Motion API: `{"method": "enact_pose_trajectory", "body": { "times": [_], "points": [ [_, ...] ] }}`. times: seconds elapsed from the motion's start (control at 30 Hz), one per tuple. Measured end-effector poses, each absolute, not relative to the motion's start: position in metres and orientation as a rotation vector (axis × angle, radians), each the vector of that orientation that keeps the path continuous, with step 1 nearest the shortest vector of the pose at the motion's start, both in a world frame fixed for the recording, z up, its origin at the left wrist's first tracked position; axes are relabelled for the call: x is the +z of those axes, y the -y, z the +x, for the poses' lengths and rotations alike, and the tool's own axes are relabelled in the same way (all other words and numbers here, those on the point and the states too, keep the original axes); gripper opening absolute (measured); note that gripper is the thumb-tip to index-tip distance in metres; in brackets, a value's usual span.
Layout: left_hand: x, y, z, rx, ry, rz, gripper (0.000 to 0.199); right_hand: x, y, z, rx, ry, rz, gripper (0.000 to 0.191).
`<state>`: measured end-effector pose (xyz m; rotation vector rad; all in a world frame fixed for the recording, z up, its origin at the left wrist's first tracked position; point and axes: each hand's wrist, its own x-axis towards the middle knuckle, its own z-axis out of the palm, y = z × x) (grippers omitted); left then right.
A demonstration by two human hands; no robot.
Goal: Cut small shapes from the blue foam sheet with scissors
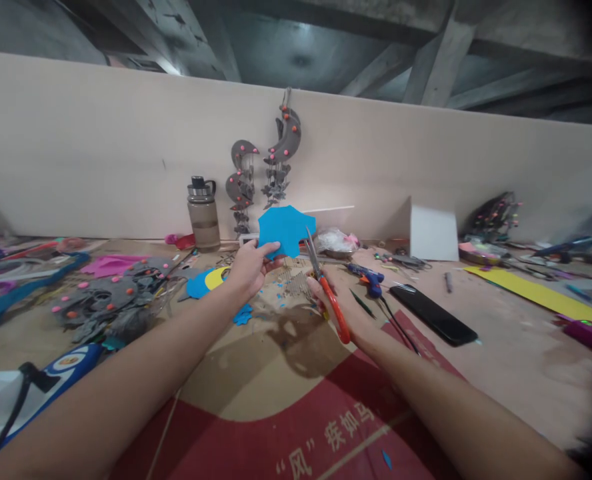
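Pinched between the thumb and fingers of my left hand [250,267] is a sheet of blue felt or foam [285,230] with a cut, angular edge. My right hand [329,293] grips a pair of scissors [333,307] with red-orange handles. Its blades point up and lie close to the right edge of the blue sheet; whether they touch it I cannot tell. Below and left of the sheet lie a blue and yellow cut piece [209,283] and small blue scraps [243,314] on the brown and red board [226,373].
A water bottle [203,217] stands by the back wall, beside hanging grey moon ornaments [286,137]. To the right lie a blue glue gun [369,277], a black phone [433,313] and a yellow strip [536,293]. Grey decorated pieces [106,297] are heaped at left.
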<state>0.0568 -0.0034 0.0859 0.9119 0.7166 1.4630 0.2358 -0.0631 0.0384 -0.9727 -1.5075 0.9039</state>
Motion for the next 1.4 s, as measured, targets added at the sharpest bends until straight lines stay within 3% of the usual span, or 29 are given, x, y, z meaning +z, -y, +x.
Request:
{"method": "enact_pose_trajectory", "body": {
  "times": [0.53, 0.93, 1.4],
  "points": [
    [0.081, 0.016, 0.062, 1.380, -0.620, 1.079, 0.010, 0.039, 0.065, 0.235, 0.954, 1.504, -0.982, 0.036],
    [0.080, 0.018, 0.061, 1.390, -0.618, 1.129, 0.020, 0.039, 0.064, 0.232, 1.003, 1.407, -0.956, 0.037],
    [0.079, 0.018, 0.061, 1.353, -0.617, 1.145, 0.017, 0.040, 0.063, 0.231, 1.037, 1.387, -0.910, 0.040]
  ]
}}
